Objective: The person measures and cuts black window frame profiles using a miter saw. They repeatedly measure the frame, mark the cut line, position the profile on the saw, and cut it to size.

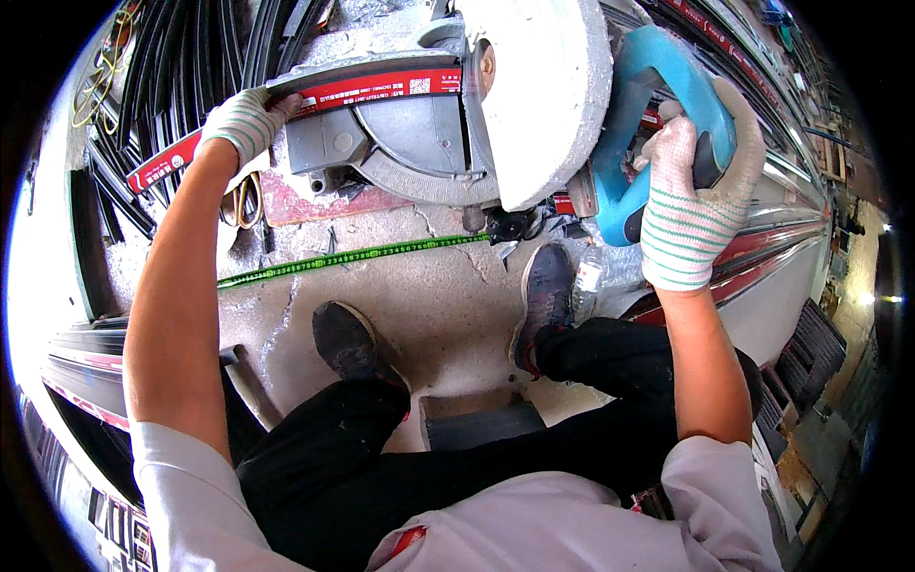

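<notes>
A miter saw with a grey round base sits on the floor in front of me. Its large whitish blade guard hides the blade. My right hand, in a striped knit glove, is wrapped round the saw's blue handle. A long dark metal strip with red printed film lies across the saw base, its right end meeting the guard. Gloved alike, my left hand grips that strip left of the base, fingers over its top. Whether the blade touches the strip is hidden.
A green tape measure lies stretched along the floor before the saw. Dark strips are heaped at the far left. More red-filmed lengths lie at the right. A clear bottle stands beside my right shoe.
</notes>
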